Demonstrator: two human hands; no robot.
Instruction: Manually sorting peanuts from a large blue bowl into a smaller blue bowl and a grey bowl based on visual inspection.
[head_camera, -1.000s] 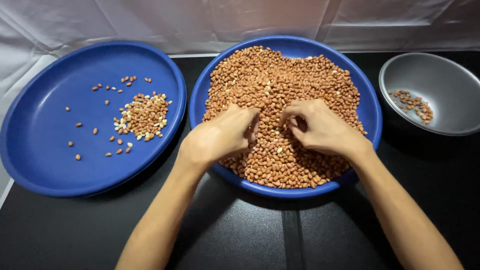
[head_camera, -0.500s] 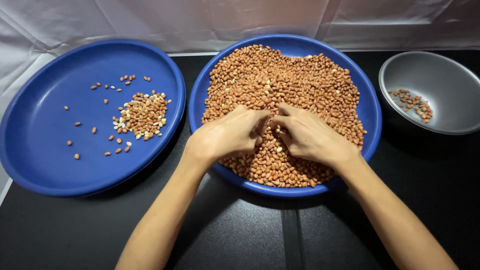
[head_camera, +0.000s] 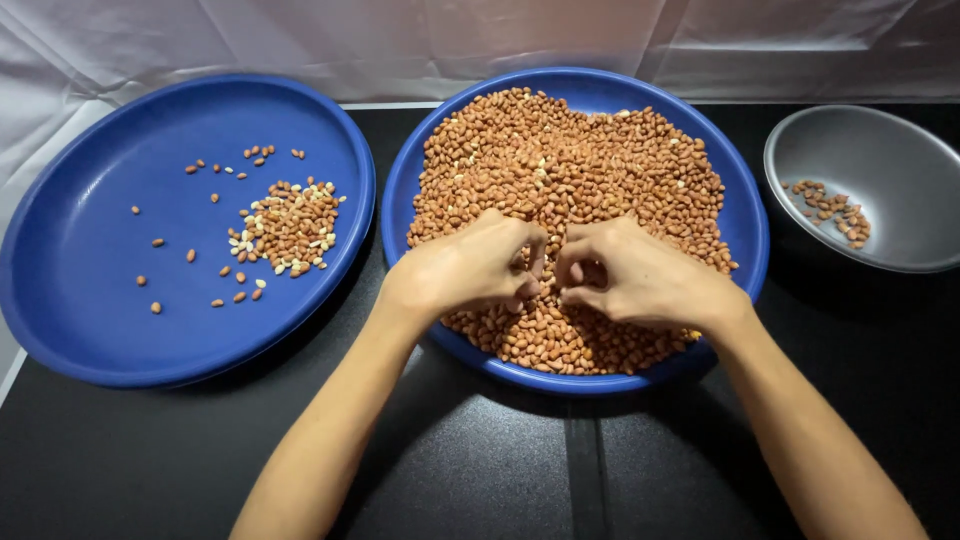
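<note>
Peanuts (head_camera: 575, 170) heaped in a round blue tray (head_camera: 745, 215) fill the centre of a head-worn view, looking down on a black surface (head_camera: 480, 460). Both bare hands rest on the near half of the heap, knuckles up, fingertips curled in toward each other and almost meeting at the middle. The left hand (head_camera: 465, 270) comes in from seven o'clock, the right hand (head_camera: 640, 280) from five o'clock. Each grip is loosely clenched into the nuts; whether either one actually pinches a peanut cannot be told, since the fingertips are tucked under. The bulk of the heap lies at twelve o'clock from both hands, directly beyond the knuckles, and spreads evenly left and right, so neither hand is nearer to it; more nuts lie directly beneath the palms. At nine o'clock from the left hand sits a second blue tray (head_camera: 80, 260), mostly bare, with a small pile of nuts (head_camera: 290, 225) and a few scattered strays; some in that pile look pale. At two o'clock from the right hand, well apart, stands a grey metal bowl (head_camera: 880, 160) holding a small cluster of reddish nuts (head_camera: 830, 210). White cloth (head_camera: 400, 40) hangs behind.
</note>
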